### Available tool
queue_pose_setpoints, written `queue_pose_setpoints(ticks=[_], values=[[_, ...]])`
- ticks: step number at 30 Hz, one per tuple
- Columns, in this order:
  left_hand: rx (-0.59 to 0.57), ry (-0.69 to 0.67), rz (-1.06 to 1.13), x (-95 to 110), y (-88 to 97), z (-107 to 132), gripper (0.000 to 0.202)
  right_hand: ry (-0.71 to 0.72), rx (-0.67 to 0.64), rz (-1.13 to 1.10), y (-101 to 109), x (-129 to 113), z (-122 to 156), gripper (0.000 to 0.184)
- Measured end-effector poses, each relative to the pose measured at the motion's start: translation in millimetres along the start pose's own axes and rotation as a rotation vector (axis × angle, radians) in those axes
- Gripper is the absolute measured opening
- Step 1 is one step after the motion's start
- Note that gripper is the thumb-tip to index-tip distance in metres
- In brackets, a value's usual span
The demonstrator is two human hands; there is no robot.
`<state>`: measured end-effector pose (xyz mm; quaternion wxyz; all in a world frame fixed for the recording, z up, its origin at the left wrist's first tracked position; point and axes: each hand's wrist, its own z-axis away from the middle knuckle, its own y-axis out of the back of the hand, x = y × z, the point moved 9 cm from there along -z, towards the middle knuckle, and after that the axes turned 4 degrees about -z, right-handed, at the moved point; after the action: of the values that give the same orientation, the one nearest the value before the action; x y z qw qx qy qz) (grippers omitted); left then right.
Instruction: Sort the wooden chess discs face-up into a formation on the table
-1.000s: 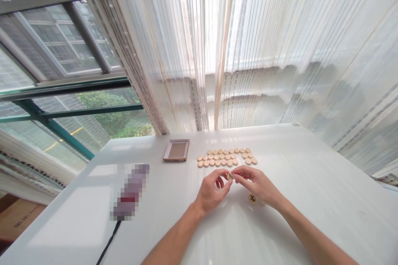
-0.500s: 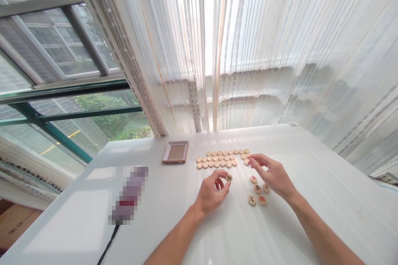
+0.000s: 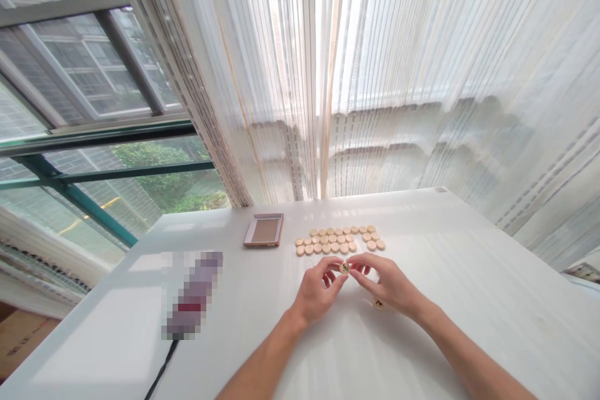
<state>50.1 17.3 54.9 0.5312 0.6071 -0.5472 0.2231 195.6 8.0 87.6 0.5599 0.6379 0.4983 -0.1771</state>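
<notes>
My left hand [image 3: 317,290] and my right hand [image 3: 387,282] meet above the white table [image 3: 469,300], and both pinch one round wooden chess piece [image 3: 345,267] with a dark character on its face. Just beyond them several blank-side-up wooden pieces [image 3: 337,239] lie in rows. Under my right hand a piece with a dark mark [image 3: 377,304] shows partly; the others there are hidden by the hand.
A small brown-lined box lid [image 3: 264,230] lies left of the rows. A blurred dark object [image 3: 192,295] with a black cable [image 3: 162,372] lies at the table's left. Sheer curtains [image 3: 375,75] hang behind the far edge, a window [image 3: 94,106] at left.
My right hand came back from the far rows to meet my left hand at the piece it holds. It now covers the face-up pieces on the table.
</notes>
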Motion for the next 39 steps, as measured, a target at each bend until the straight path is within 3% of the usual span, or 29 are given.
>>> queue_pose_setpoints(ticks=[11,20,32,39], values=[[-0.073,-0.084,-0.1,12.9,-5.5,3.1,0.028,-0.029,-0.031,0.002,-3.7,7.1,0.3,0.024],[-0.082,-0.063,-0.145,9.8,-7.9,4.5,0.026,-0.016,-0.028,0.036,-7.3,4.1,1.4,0.032],[-0.044,0.041,0.013,1.9,-3.5,0.9,0.027,-0.009,-0.022,-0.021,-4.9,-1.6,3.1,0.023],[-0.067,0.03,0.031,1.4,-6.6,1.4,0.029,-0.036,-0.042,-0.056,-4.9,0.4,2.4,0.019]])
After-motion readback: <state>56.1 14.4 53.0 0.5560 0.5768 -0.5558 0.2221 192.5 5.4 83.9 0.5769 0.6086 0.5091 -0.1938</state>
